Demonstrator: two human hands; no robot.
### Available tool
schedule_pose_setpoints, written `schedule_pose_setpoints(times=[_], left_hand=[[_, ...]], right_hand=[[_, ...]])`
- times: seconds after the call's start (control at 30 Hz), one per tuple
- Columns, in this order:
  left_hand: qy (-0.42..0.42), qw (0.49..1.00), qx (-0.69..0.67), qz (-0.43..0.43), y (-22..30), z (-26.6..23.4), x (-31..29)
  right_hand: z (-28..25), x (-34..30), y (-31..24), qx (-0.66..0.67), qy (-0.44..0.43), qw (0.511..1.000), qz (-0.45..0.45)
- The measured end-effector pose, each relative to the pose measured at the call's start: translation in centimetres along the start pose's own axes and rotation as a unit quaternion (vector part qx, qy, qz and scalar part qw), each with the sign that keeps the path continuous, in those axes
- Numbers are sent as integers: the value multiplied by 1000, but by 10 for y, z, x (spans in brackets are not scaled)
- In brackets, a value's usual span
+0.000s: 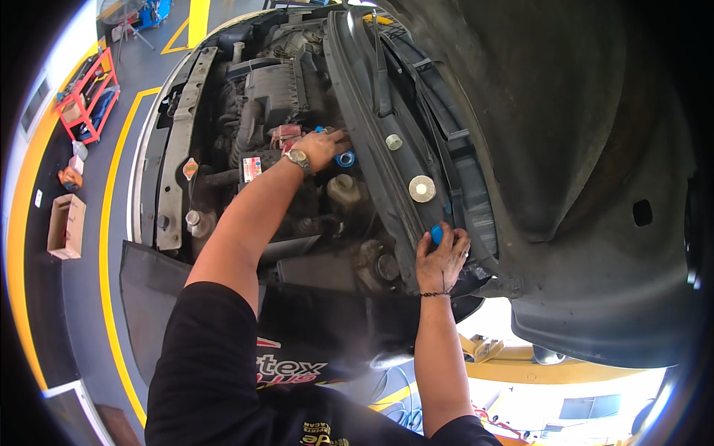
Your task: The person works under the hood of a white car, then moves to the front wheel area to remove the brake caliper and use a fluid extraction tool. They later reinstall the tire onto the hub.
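Blue cap (436,234) pinched in the right hand (442,264)

It sits at right, nearer than a pale disc (422,189). The left hand (320,152) is farther off over the engine (274,91), a blue ring (344,159) just right of it; whether that hand grips, I cannot tell.

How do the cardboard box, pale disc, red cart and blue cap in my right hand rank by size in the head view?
Largest to smallest:
Red cart
Cardboard box
Pale disc
Blue cap, partly hidden
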State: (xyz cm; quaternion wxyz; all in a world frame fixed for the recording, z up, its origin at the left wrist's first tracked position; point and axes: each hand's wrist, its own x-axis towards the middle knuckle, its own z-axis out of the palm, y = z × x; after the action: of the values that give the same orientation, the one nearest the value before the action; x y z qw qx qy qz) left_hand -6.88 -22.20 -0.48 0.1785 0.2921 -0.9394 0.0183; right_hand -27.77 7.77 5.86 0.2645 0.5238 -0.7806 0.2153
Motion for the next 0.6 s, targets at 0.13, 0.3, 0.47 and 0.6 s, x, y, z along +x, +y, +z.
schedule_pose_setpoints(times=[0.13, 0.3, 0.47, 0.6], left_hand=[[11, 998, 59, 16, 4, 13, 5], [30, 998, 45, 13, 6, 31, 10], [5, 999, 54, 8, 6, 38, 13], [-18, 998, 60, -7, 8, 36, 11]], right_hand=[[-2, 1, -2, 0, 11, 1000, -5], [3, 1, 3, -12, 15, 1000, -4], [2, 1, 4, -9, 17, 1000, -10], [3, 1, 3, -5, 15, 1000, -6]])
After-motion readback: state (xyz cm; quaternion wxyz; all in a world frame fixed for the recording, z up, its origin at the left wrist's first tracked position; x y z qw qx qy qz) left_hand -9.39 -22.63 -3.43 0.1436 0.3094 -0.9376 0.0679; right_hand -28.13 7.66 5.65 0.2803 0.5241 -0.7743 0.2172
